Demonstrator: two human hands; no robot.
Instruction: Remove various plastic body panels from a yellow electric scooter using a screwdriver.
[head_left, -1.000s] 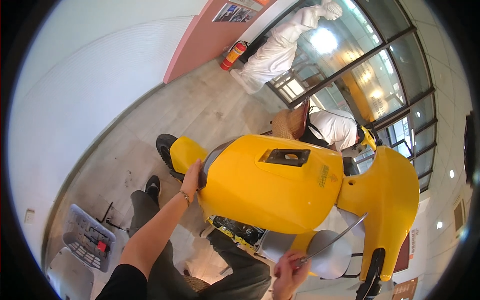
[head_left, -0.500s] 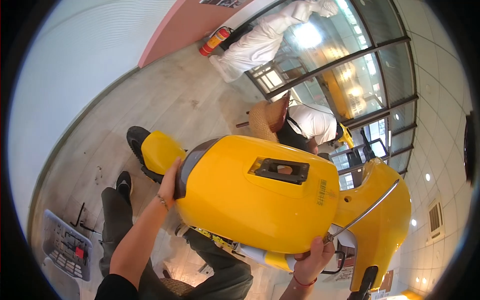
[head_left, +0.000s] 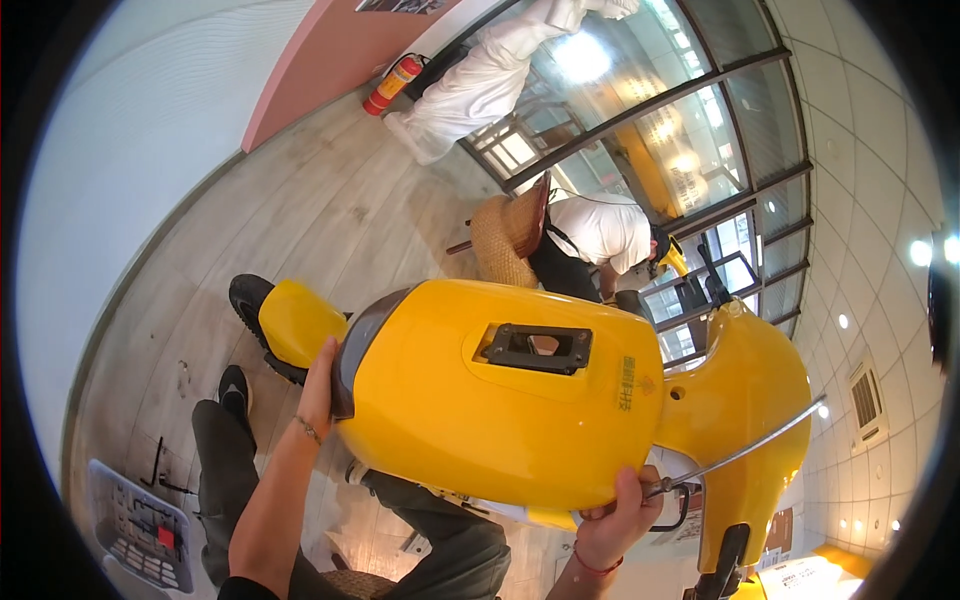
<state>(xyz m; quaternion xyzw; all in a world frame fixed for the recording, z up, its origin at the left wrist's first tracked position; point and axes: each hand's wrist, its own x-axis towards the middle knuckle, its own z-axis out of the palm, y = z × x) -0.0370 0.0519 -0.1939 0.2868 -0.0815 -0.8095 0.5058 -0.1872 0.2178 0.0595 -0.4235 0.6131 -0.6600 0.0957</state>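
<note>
The yellow scooter body (head_left: 500, 400) lies between both hands, long axis left to right. The left hand (head_left: 322, 385) presses its rear edge, fingers curled; the right hand (head_left: 625, 515) clamps the lower front edge.

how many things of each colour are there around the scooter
yellow: 2, the scooter body panel held by left hand and right hand, and the rear fender
red: 1, fire extinguisher
black: 1, rear tyre
grey: 1, tool tray
tan: 1, woven stool
total: 6
</note>
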